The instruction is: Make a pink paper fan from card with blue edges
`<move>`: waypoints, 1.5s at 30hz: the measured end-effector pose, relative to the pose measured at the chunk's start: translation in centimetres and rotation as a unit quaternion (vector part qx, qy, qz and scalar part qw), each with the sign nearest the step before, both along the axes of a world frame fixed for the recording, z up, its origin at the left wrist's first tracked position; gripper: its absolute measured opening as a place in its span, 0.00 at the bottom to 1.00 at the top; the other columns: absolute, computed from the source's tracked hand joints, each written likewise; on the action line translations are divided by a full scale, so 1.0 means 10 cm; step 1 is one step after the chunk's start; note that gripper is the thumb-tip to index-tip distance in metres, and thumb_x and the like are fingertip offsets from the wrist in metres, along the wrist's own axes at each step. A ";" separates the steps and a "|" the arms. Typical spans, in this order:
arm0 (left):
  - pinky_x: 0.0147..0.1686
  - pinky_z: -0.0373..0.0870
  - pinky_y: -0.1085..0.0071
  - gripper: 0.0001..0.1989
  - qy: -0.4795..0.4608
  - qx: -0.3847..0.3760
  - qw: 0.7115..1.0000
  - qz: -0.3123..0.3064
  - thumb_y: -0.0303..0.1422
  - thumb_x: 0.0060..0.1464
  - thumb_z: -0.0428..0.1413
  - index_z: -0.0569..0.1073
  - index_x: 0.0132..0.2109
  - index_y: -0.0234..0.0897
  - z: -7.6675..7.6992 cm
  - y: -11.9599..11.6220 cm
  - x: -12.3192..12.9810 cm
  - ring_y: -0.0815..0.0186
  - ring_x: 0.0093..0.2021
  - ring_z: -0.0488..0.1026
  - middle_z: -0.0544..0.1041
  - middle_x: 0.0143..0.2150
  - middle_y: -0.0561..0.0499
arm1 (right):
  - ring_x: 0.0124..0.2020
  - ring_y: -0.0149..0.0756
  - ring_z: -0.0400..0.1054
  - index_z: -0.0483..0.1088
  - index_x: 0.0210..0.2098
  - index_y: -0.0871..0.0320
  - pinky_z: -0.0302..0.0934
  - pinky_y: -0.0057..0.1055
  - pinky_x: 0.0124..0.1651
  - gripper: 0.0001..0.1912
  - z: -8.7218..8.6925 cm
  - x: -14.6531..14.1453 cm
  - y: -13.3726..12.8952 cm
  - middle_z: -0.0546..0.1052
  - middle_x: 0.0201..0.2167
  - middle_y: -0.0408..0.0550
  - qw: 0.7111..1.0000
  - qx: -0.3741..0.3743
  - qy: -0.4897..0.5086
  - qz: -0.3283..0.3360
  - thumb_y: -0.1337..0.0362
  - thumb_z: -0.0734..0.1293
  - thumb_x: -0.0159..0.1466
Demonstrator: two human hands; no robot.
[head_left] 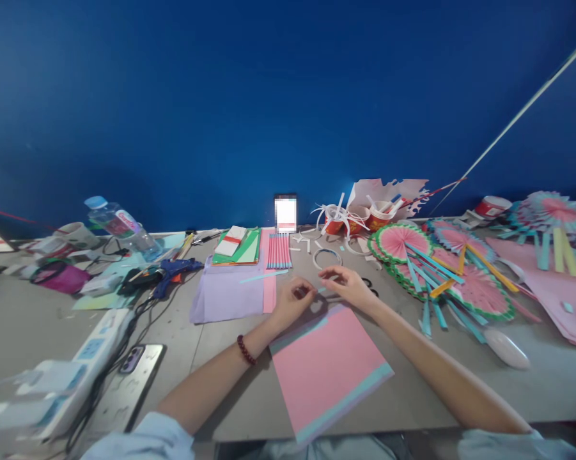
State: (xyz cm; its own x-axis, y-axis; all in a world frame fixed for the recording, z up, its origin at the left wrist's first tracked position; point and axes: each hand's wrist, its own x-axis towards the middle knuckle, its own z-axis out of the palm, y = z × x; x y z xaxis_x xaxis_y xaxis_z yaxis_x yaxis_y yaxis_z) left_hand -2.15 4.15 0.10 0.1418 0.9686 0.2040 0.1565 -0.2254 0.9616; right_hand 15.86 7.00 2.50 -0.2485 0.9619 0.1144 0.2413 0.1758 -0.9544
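Observation:
Just beyond a square pink sheet of paper [328, 367], my left hand [295, 300] has its fingers pinched together. My right hand [348, 287] faces it a short way off, fingers curled with thumb and fingertips close. A thin pale blue strip [321, 291] shows between the fingertips of both hands; its ends are hidden. Light blue bands run along the near and far edges of the pink sheet, which lies at an angle on the table. A loose light blue strip [263, 276] rests on purple paper [230, 294] left of my hands.
Behind my hands sits a roll of tape [327, 258], with black-handled scissors [370, 286] to the right. Pleated paper fans [405, 246] cover the right side. At left are a glue gun [175, 271], a bottle [124, 227], a power strip [89, 358] and a phone [132, 383].

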 end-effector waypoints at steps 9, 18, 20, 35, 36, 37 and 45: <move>0.33 0.65 0.71 0.09 0.075 0.048 0.996 -0.011 0.36 0.56 0.55 0.77 0.32 0.37 0.05 -0.06 0.00 0.65 0.33 0.70 0.74 0.31 0.49 | 0.19 0.27 0.61 0.73 0.25 0.59 0.55 0.25 0.24 0.11 0.03 0.14 0.01 0.71 0.19 0.39 0.987 -0.122 -0.052 0.091 0.57 0.69 0.53; 0.31 0.65 0.72 0.07 0.257 0.121 0.959 -0.019 0.31 0.57 0.53 0.75 0.39 0.39 0.47 -0.19 -0.10 0.67 0.32 0.71 0.76 0.35 0.49 | 0.16 0.28 0.59 0.73 0.25 0.59 0.52 0.25 0.21 0.10 0.20 0.17 -0.21 0.70 0.15 0.40 0.976 -0.200 -0.065 0.063 0.58 0.68 0.52; 0.29 0.64 0.72 0.08 0.373 0.128 0.914 -0.095 0.32 0.58 0.52 0.75 0.34 0.38 0.51 -0.31 -0.08 0.66 0.32 0.72 0.75 0.32 0.50 | 0.18 0.29 0.61 0.73 0.24 0.60 0.53 0.26 0.23 0.09 0.16 0.19 -0.26 0.71 0.17 0.41 0.972 -0.189 -0.116 0.077 0.59 0.67 0.52; 0.35 0.65 0.66 0.07 0.556 0.306 0.759 -0.144 0.27 0.60 0.49 0.69 0.44 0.31 -0.13 -0.80 0.03 0.61 0.38 0.68 0.73 0.41 0.45 | 0.39 0.36 0.69 0.72 0.18 0.58 0.60 0.31 0.46 0.07 -0.19 0.21 -0.33 0.74 0.33 0.49 0.967 0.006 -0.251 0.039 0.70 0.65 0.51; 0.35 0.65 0.66 0.07 0.553 0.308 0.761 -0.142 0.27 0.61 0.49 0.69 0.44 0.31 -0.13 -0.80 0.03 0.62 0.39 0.68 0.72 0.41 0.45 | 0.39 0.36 0.69 0.72 0.18 0.58 0.60 0.31 0.46 0.07 -0.20 0.22 -0.34 0.73 0.33 0.49 0.967 0.010 -0.251 0.036 0.70 0.65 0.51; 0.36 0.65 0.66 0.07 0.550 0.310 0.763 -0.138 0.28 0.61 0.49 0.69 0.44 0.31 -0.13 -0.80 0.03 0.62 0.39 0.68 0.72 0.41 0.45 | 0.39 0.36 0.69 0.72 0.18 0.58 0.60 0.31 0.45 0.07 -0.20 0.22 -0.34 0.73 0.33 0.48 0.967 0.013 -0.251 0.035 0.71 0.65 0.51; 0.34 0.63 0.65 0.06 0.522 0.330 0.780 -0.099 0.28 0.59 0.49 0.70 0.42 0.32 -0.17 -0.81 0.07 0.61 0.37 0.68 0.72 0.38 0.47 | 0.37 0.35 0.69 0.71 0.18 0.59 0.61 0.32 0.44 0.08 -0.24 0.22 -0.34 0.71 0.32 0.48 0.965 0.045 -0.255 0.040 0.73 0.64 0.51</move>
